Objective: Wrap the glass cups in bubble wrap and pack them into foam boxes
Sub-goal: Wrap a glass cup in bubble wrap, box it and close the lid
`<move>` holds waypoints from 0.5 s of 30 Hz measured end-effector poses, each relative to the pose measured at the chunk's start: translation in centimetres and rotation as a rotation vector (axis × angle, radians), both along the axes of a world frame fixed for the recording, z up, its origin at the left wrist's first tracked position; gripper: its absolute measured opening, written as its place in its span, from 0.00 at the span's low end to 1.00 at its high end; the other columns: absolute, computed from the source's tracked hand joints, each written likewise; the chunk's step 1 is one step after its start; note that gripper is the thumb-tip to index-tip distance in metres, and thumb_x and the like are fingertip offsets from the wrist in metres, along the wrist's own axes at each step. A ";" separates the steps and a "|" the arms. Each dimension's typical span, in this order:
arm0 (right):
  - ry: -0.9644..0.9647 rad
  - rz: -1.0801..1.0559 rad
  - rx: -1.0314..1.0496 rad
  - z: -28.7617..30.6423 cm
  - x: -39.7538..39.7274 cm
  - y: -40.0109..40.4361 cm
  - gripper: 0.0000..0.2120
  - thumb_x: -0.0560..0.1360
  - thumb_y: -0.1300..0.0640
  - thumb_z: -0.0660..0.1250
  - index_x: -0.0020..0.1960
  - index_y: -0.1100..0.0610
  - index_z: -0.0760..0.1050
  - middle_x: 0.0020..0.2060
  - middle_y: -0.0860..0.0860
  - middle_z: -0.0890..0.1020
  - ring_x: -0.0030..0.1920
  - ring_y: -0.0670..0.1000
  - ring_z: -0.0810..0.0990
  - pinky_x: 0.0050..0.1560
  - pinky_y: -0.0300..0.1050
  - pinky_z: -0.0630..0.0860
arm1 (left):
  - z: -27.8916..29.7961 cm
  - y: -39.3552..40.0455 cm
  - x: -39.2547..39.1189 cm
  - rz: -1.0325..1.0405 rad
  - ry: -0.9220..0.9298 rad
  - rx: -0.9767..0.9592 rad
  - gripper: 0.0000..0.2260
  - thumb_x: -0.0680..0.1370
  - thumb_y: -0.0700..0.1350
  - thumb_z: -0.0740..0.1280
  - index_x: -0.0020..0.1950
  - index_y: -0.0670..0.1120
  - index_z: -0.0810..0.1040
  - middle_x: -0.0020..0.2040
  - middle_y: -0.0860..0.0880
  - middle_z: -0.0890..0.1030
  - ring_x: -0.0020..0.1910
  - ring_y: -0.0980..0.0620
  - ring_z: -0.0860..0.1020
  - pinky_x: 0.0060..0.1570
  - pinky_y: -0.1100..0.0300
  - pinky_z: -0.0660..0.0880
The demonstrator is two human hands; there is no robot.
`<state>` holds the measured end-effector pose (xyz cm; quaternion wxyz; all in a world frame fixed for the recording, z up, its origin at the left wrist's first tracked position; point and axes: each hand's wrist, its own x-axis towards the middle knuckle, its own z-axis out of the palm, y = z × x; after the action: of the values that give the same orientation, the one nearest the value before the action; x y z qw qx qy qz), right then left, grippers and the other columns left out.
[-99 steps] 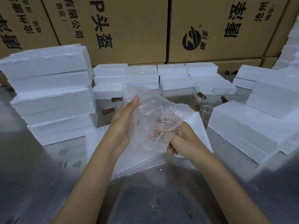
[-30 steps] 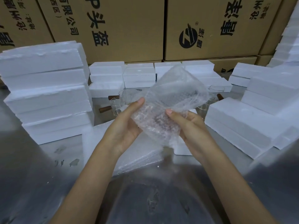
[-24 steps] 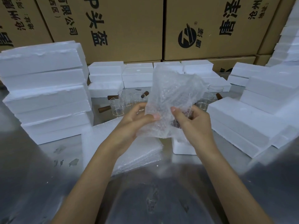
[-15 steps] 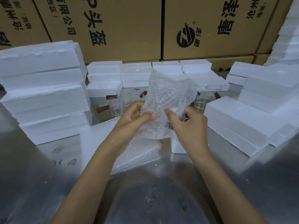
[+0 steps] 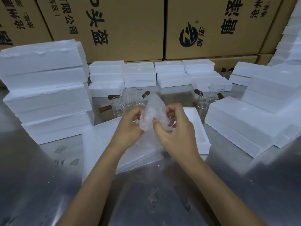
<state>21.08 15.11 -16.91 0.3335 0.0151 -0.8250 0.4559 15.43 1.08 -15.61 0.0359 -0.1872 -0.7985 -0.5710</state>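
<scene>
Both hands hold a bubble-wrap bundle (image 5: 154, 112) above the table's middle; the cup inside is mostly hidden. My left hand (image 5: 130, 126) grips its left side, and my right hand (image 5: 176, 131) curls round its right side with the thumb pressing the wrap. Under the hands lies a stack of bubble-wrap sheets (image 5: 104, 142). An open foam box (image 5: 199, 134) sits just right of my right hand. Bare glass cups with brown wooden handles stand behind: one group (image 5: 125, 101) at left, another (image 5: 206, 99) at right.
Tall stacks of white foam boxes (image 5: 47, 98) stand at left, lower stacks (image 5: 254, 121) at right, and a row (image 5: 146, 74) at the back. Brown cartons (image 5: 130, 25) form a wall behind. The steel table (image 5: 154, 201) stretches toward me.
The wrap was spread out tall between my hands; it is now gathered into a small tight bundle, with both hands closed in round it and lowered slightly.
</scene>
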 end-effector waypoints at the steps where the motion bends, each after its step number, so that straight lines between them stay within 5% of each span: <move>1: 0.034 0.047 0.015 0.1 0.1 -0.2 0.13 0.72 0.49 0.69 0.52 0.45 0.68 0.44 0.39 0.76 0.46 0.45 0.76 0.43 0.36 0.73 | -0.2 -0.1 0.1 -0.006 0.029 -0.032 0.06 0.77 0.39 0.71 0.53 0.41 0.82 0.48 0.47 0.85 0.47 0.50 0.82 0.48 0.56 0.78; 2: 0.067 0.086 0.058 0.0 0.2 -0.4 0.11 0.72 0.52 0.68 0.54 0.48 0.71 0.45 0.40 0.77 0.48 0.45 0.76 0.46 0.37 0.73 | -0.2 -0.2 0.1 -0.009 0.057 -0.084 0.02 0.78 0.38 0.70 0.49 0.42 0.82 0.44 0.47 0.84 0.44 0.49 0.81 0.47 0.55 0.77; 6: 0.013 0.078 0.356 -0.7 0.6 -0.8 0.11 0.74 0.56 0.62 0.52 0.56 0.80 0.51 0.45 0.79 0.54 0.48 0.73 0.56 0.44 0.70 | 0.4 -1.0 -0.2 -0.010 0.079 -0.286 0.14 0.78 0.37 0.67 0.33 0.48 0.77 0.31 0.52 0.76 0.32 0.53 0.72 0.37 0.57 0.68; 9: -0.107 0.065 0.522 -0.7 0.6 -0.9 0.19 0.76 0.49 0.54 0.51 0.55 0.81 0.54 0.46 0.78 0.57 0.46 0.70 0.62 0.45 0.65 | 1.7 -2.0 -0.6 -0.027 -0.148 -0.012 0.08 0.74 0.44 0.64 0.45 0.46 0.83 0.49 0.47 0.84 0.49 0.47 0.81 0.53 0.51 0.77; 11: -0.133 0.094 0.591 -0.6 0.5 -1.0 0.22 0.76 0.47 0.50 0.51 0.54 0.81 0.55 0.46 0.78 0.58 0.46 0.70 0.66 0.46 0.63 | 2.1 -2.4 -0.9 -0.111 -0.199 0.075 0.10 0.71 0.46 0.63 0.46 0.50 0.83 0.55 0.52 0.83 0.56 0.53 0.80 0.56 0.54 0.76; 15: -0.135 0.102 0.487 -0.8 0.4 -0.9 0.19 0.76 0.48 0.55 0.51 0.53 0.82 0.54 0.45 0.80 0.58 0.44 0.70 0.65 0.43 0.63 | 0.8 -2.3 -1.1 -0.078 0.066 -0.376 0.07 0.77 0.44 0.67 0.42 0.51 0.84 0.59 0.62 0.76 0.59 0.64 0.71 0.56 0.65 0.64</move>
<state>21.48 14.19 -17.68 0.2406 0.1061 -0.9291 0.2601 14.34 -1.27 -14.79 0.0043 -0.2399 -0.8817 -0.4062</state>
